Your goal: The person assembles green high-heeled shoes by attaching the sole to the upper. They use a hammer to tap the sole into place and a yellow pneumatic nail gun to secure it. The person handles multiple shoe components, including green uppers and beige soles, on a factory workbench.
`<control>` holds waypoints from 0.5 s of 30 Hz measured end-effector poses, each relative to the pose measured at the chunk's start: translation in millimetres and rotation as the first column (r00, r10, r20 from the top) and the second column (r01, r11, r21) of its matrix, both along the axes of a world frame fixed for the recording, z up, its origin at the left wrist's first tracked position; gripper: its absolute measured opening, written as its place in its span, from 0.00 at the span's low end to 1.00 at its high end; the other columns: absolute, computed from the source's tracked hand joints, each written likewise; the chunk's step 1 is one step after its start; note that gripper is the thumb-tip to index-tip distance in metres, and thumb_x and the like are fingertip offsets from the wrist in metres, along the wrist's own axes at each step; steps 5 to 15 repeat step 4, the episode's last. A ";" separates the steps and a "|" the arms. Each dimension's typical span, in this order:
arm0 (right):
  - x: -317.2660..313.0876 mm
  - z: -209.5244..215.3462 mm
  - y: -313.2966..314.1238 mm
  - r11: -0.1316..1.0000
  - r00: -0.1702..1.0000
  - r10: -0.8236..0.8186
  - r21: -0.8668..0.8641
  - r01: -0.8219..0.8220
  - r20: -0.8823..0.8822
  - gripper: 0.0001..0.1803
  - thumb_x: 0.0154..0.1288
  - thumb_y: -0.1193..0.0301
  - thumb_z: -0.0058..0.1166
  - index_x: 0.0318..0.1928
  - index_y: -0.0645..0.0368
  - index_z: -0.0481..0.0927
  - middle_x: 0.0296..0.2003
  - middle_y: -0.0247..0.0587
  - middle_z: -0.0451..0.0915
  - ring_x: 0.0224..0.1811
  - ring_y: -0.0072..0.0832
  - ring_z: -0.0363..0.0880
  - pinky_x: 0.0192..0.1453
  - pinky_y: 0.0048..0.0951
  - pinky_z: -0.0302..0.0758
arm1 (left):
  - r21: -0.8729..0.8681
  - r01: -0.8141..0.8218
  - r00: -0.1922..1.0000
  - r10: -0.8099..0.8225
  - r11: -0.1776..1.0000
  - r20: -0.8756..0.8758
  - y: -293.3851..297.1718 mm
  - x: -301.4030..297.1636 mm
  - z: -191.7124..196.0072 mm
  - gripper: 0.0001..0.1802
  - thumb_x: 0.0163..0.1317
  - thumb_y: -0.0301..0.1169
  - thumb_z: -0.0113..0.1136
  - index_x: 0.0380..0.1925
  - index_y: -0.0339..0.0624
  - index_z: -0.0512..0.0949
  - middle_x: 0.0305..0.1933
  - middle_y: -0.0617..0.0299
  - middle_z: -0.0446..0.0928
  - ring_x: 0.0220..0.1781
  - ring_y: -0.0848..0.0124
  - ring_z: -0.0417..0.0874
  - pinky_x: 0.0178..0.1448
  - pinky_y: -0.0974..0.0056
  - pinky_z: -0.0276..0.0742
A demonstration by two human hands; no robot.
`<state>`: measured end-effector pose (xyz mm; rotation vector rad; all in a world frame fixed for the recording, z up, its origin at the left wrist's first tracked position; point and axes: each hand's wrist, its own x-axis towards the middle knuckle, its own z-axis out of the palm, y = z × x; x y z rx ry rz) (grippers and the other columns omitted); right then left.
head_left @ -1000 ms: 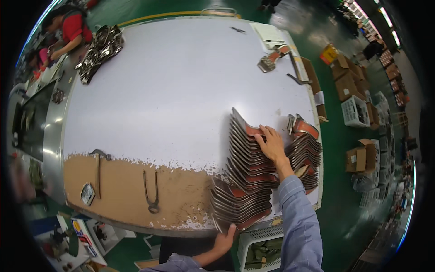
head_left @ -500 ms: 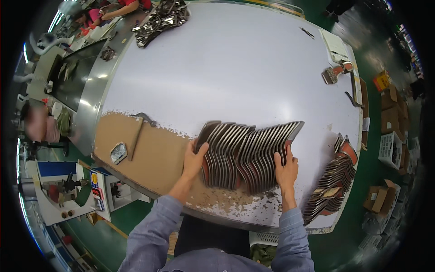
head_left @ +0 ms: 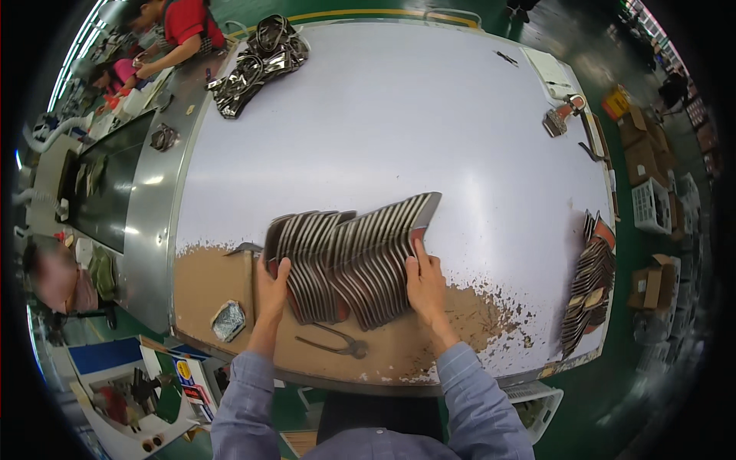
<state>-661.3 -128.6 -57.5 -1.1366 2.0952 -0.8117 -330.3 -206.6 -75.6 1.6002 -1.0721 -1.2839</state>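
A long row of overlapping curved pieces (head_left: 366, 249), dark and shiny with reddish-brown undersides, is held between my two hands low over the worktable (head_left: 383, 130). My left hand (head_left: 270, 295) grips the left end, thumb on the near side. At the right end, my right hand (head_left: 426, 295) clasps the last piece, its fingers partly hidden. Just below the row lie metal pincers (head_left: 337, 345) on the worn brown part of the tabletop. Beside my left hand is a hammer (head_left: 249, 280), its head partly visible at the top. Whether the row touches the table, I cannot tell.
A second fanned stack (head_left: 586, 299) lies along the right edge. A crumpled shiny dark heap (head_left: 261, 69) sits at the far left, a notebook (head_left: 546, 73) at the far right. Nearer left is a small silvery lump (head_left: 228, 320). Co-workers sit beyond the metal bench (head_left: 149, 207).
Both hands have carried the row of pieces leftward across the table, closer to the hammer. The pincers have come into sight below it. The whole view has shifted too.
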 end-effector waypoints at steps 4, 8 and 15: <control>49.6 12.8 -1.8 0.999 0.972 0.030 0.022 -0.036 0.231 0.31 0.76 0.52 0.55 0.74 0.45 0.72 0.56 0.53 0.79 0.57 0.55 0.80 0.66 0.49 0.73 | -0.254 0.023 0.937 0.067 0.967 0.342 5.9 51.1 -11.3 0.51 0.69 0.43 0.70 0.81 0.42 0.49 0.80 0.48 0.59 0.81 0.57 0.61 0.82 0.57 0.59; 49.6 12.8 -1.8 0.999 0.972 0.030 0.022 -0.036 0.231 0.31 0.76 0.52 0.55 0.74 0.45 0.72 0.56 0.53 0.79 0.57 0.55 0.80 0.66 0.49 0.73 | -0.254 0.023 0.937 0.067 0.967 0.342 5.9 51.1 -11.3 0.51 0.69 0.43 0.70 0.81 0.42 0.49 0.80 0.48 0.59 0.81 0.57 0.61 0.82 0.57 0.59; 49.6 12.8 -1.8 0.999 0.972 0.030 0.022 -0.036 0.231 0.31 0.76 0.52 0.55 0.74 0.45 0.72 0.56 0.53 0.79 0.57 0.55 0.80 0.66 0.49 0.73 | -0.254 0.023 0.937 0.067 0.967 0.342 5.9 51.1 -11.3 0.51 0.69 0.43 0.70 0.81 0.42 0.49 0.80 0.48 0.59 0.81 0.57 0.61 0.82 0.57 0.59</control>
